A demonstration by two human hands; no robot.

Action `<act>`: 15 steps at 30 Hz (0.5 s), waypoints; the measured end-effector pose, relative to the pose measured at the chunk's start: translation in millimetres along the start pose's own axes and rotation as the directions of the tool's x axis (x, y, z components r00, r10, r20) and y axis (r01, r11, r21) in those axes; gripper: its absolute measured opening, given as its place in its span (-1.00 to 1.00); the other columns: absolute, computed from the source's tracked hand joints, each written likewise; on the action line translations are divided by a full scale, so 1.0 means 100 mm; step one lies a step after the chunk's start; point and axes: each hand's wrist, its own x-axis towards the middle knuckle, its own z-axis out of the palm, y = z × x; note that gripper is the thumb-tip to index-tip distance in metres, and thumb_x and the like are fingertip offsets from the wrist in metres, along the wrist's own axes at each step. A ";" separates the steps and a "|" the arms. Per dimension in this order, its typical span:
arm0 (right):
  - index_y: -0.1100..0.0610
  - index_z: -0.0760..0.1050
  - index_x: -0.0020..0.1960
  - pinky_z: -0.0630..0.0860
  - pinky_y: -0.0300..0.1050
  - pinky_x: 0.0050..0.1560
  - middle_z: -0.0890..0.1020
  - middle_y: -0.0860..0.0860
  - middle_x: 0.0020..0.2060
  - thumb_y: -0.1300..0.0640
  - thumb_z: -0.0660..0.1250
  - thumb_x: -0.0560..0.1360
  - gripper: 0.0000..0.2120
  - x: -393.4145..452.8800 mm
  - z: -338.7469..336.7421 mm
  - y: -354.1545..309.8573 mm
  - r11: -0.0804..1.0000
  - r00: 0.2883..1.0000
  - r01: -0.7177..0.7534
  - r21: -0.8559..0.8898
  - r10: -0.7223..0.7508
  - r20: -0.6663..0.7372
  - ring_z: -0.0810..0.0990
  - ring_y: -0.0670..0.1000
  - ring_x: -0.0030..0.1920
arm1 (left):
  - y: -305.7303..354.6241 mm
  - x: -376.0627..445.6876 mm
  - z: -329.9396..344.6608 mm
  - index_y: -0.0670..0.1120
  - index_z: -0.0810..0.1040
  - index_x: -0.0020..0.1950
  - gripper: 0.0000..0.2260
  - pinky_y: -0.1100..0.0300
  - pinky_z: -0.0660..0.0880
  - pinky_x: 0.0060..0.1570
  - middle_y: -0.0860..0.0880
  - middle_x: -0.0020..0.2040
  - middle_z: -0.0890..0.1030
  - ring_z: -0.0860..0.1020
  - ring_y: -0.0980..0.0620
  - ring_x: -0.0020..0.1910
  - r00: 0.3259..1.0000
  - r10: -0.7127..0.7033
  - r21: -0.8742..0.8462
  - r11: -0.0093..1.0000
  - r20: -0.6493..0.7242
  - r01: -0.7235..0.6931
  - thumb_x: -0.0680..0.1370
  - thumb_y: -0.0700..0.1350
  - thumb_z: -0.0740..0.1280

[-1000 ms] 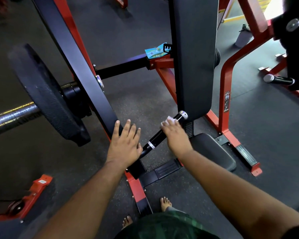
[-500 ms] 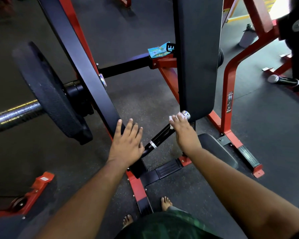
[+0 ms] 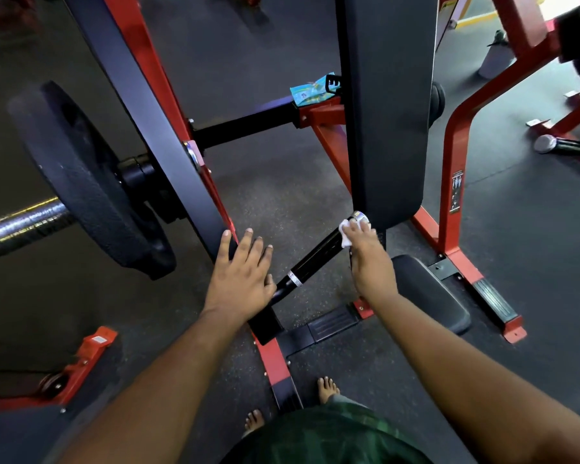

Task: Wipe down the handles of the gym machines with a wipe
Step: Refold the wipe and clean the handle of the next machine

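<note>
White and crumpled, the wipe [image 3: 345,234] sits under the fingers of the right hand [image 3: 367,254], which curl over it and press it onto the upper end of the black handle [image 3: 315,257], just below the handle's silver end cap [image 3: 359,216]. That cap lies close to the lower edge of the tall black back pad [image 3: 387,105], with little room between them. The handle slants down to the left, past a silver ring, to the black lever arm [image 3: 148,105]. The left hand [image 3: 240,277] lies flat and relaxed on that arm's lower end, fingers spread and holding nothing, thumb beside the handle's base. Between the two hands the middle of the handle is bare, with open dark floor [image 3: 282,195] behind it. To the left, a black weight plate [image 3: 81,175] on a steel bar [image 3: 21,226] hangs near the arm. A blue-green packet [image 3: 310,90] rests on the red frame [image 3: 456,135] beside the pad's left edge. The black seat [image 3: 429,293] lies just right of the right wrist. Bare feet stand at the bottom beside the frame's base rail.
</note>
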 end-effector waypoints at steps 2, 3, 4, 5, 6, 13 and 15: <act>0.07 0.37 0.53 0.30 -0.06 0.51 0.31 0.03 0.57 0.46 0.21 0.59 -0.42 -0.05 0.15 0.04 0.997 0.995 0.062 -0.049 -0.059 0.076 0.15 -0.02 0.60 | 0.00 0.00 0.01 -0.09 0.50 0.50 -0.48 -0.34 -0.07 0.57 -0.13 0.46 0.50 0.30 -0.19 0.56 1.000 0.000 0.004 1.000 -0.015 0.000 0.58 0.09 0.20; 0.05 0.37 0.54 0.28 -0.03 0.54 0.29 0.01 0.58 0.47 0.24 0.57 -0.39 -0.15 0.27 0.03 0.997 0.993 0.069 -0.045 -0.065 0.101 0.14 -0.03 0.60 | 0.01 0.00 0.03 -0.09 0.51 0.49 -0.48 -0.34 -0.05 0.57 -0.14 0.46 0.51 0.31 -0.19 0.55 1.000 0.000 0.006 1.000 -0.028 0.000 0.57 0.09 0.21; 0.04 0.38 0.53 0.26 -0.01 0.55 0.27 -0.02 0.58 0.48 0.26 0.55 -0.37 -0.26 0.38 0.01 0.998 0.991 0.066 -0.021 -0.063 0.117 0.13 -0.05 0.60 | 0.01 0.00 0.04 -0.10 0.52 0.48 -0.48 -0.34 -0.03 0.56 -0.14 0.45 0.51 0.32 -0.19 0.55 0.999 -0.001 0.010 1.000 -0.041 0.001 0.57 0.08 0.22; 0.03 0.39 0.52 0.25 -0.01 0.56 0.26 -0.04 0.57 0.50 0.26 0.53 -0.36 -0.39 0.48 -0.04 0.997 0.988 0.069 0.025 -0.072 0.137 0.12 -0.05 0.60 | 0.01 0.00 0.05 -0.10 0.53 0.47 -0.48 -0.34 -0.01 0.56 -0.14 0.45 0.52 0.33 -0.19 0.54 0.999 -0.001 0.012 1.000 -0.054 0.002 0.56 0.08 0.23; 0.04 0.39 0.52 0.25 -0.02 0.56 0.27 -0.05 0.56 0.51 0.23 0.53 -0.35 -0.52 0.56 -0.13 0.991 0.977 0.096 0.094 -0.112 0.180 0.13 -0.03 0.60 | 0.01 -0.01 0.06 -0.10 0.54 0.46 -0.49 -0.34 0.01 0.56 -0.14 0.44 0.52 0.33 -0.19 0.54 0.998 -0.004 0.013 1.000 -0.066 0.005 0.55 0.07 0.23; 0.12 0.55 0.36 0.48 -0.12 0.36 0.61 -0.07 0.33 0.35 0.18 0.63 -0.63 -0.87 0.44 -0.02 0.621 0.940 -0.342 0.705 0.231 0.252 0.57 0.00 0.35 | 0.12 -0.03 0.09 -0.08 0.44 0.54 -0.47 -0.32 0.00 0.57 -0.12 0.58 0.37 0.22 -0.16 0.61 0.992 -0.098 0.024 0.995 -0.076 0.100 0.59 0.06 0.21; 0.17 0.52 0.38 0.57 -0.08 0.17 0.62 0.14 0.29 0.31 0.16 0.68 -0.69 -0.54 0.34 0.14 0.189 0.759 -0.495 0.848 0.569 0.316 0.63 0.08 0.19 | 0.14 -0.05 0.10 -0.08 0.40 0.57 -0.46 -0.31 0.00 0.57 -0.13 0.61 0.30 0.18 -0.14 0.63 0.985 -0.141 0.001 0.990 -0.099 0.142 0.60 0.05 0.21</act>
